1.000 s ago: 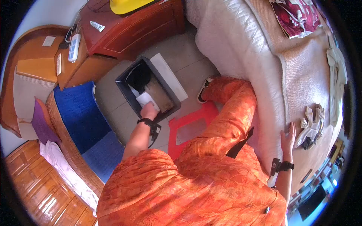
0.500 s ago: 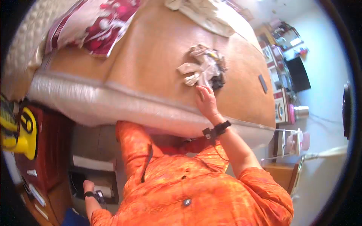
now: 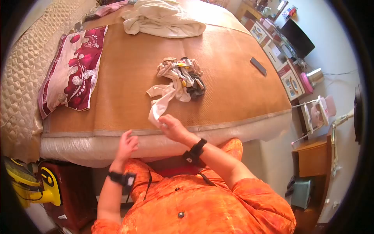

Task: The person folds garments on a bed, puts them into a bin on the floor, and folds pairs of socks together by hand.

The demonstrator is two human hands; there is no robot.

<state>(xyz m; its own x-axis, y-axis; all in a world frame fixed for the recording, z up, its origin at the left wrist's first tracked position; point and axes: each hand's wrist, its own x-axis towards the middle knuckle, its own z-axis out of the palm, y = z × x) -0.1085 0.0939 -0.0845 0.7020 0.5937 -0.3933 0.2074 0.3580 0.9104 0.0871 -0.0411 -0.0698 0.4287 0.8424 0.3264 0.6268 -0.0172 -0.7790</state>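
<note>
My right hand (image 3: 174, 128) pinches the end of a long white sock (image 3: 159, 105) near the front edge of the bed. The sock stretches back toward a tangled pile of socks (image 3: 180, 74) in white, beige and dark grey with some yellow spots. My left hand (image 3: 127, 146) hovers beside the mattress edge, to the left of my right hand. Its fingers are apart and it holds nothing. Both wrists wear black straps with small devices.
A brown mat (image 3: 128, 78) covers the bed. On it lie a maroon-and-white pillow (image 3: 74, 74), a bunched cream cloth (image 3: 159, 21) and a dark remote (image 3: 258, 66). A yellow fan (image 3: 50, 185) stands at lower left, a white rack (image 3: 317, 113) at right.
My right hand has closed on the white sock and drawn it toward me, away from the pile. My left hand has risen from low at the side to the bed edge.
</note>
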